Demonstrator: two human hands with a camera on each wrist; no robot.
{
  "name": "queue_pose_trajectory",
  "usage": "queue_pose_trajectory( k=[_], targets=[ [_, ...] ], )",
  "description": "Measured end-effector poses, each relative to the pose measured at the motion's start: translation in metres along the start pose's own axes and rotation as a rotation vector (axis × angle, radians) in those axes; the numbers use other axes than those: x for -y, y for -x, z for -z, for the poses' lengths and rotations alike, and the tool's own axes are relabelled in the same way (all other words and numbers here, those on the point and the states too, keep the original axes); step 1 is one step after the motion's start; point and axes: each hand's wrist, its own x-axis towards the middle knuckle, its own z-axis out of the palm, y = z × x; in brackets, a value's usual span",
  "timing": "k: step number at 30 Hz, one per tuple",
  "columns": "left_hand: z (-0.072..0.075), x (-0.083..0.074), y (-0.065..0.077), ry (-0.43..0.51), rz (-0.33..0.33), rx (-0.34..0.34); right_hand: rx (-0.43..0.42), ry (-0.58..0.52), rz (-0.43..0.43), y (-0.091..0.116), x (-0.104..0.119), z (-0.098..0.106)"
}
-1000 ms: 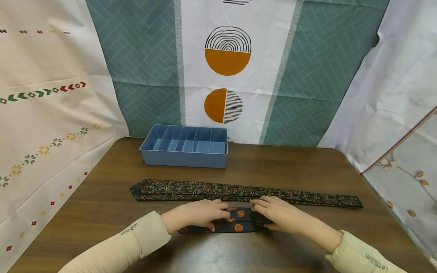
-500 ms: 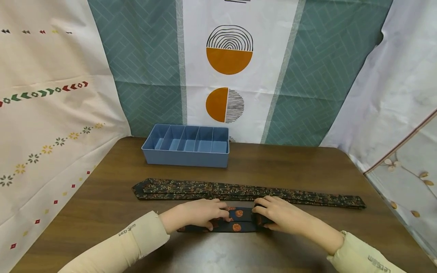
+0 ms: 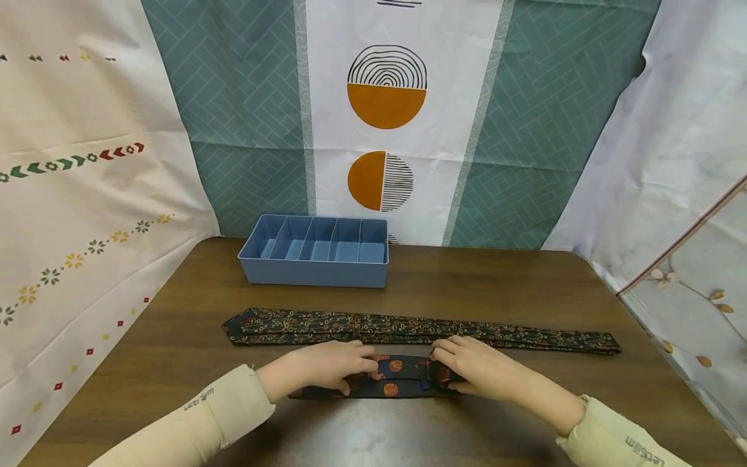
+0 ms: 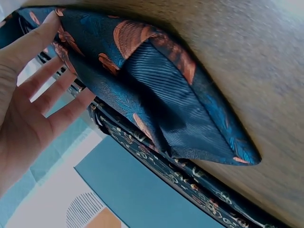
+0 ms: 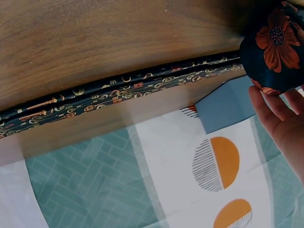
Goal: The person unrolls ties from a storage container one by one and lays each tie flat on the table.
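A dark navy necktie with orange flowers (image 3: 391, 389) lies across the near middle of the table, its right part wound into a roll (image 5: 278, 47). My right hand (image 3: 475, 364) grips that roll, fingers over the far side and thumb on the near side. Further left, my left hand (image 3: 327, 368) holds the flat stretch between thumb and fingers. In the left wrist view the pointed wide end (image 4: 175, 104) lies underside up, showing its dark ribbed lining. Just behind both hands stretches a second necktie, black with small gold and red motifs (image 3: 315, 324), laid lengthwise and folded.
A blue box with several compartments (image 3: 315, 272) stands at the back left of the brown wooden table (image 3: 478, 285). Patterned cloths (image 3: 245, 130) hang behind the table and along both sides.
My left hand has slid a little to the left, and the flat part of the flowered necktie has shifted left with it. The right hand stays at nearly the same place on the roll.
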Motion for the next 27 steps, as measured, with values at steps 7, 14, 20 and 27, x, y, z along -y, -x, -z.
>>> queue_pose_trajectory(
  k=[7, 14, 20, 27],
  targets=[
    [-0.001, 0.005, 0.006, 0.001, 0.030, 0.016, 0.038, -0.004, -0.011, 0.001, -0.002, 0.001],
    [0.000, 0.005, 0.009, 0.002, 0.037, 0.023, 0.043, 0.000, 0.008, -0.001, -0.002, -0.002],
    [0.004, 0.000, 0.009, -0.011, 0.065, 0.041, 0.035, 0.004, 0.017, -0.002, -0.001, -0.004],
    [0.007, -0.007, 0.005, -0.111, 0.063, 0.002, 0.018, -0.034, 0.008, 0.000, -0.002, -0.006]
  ],
)
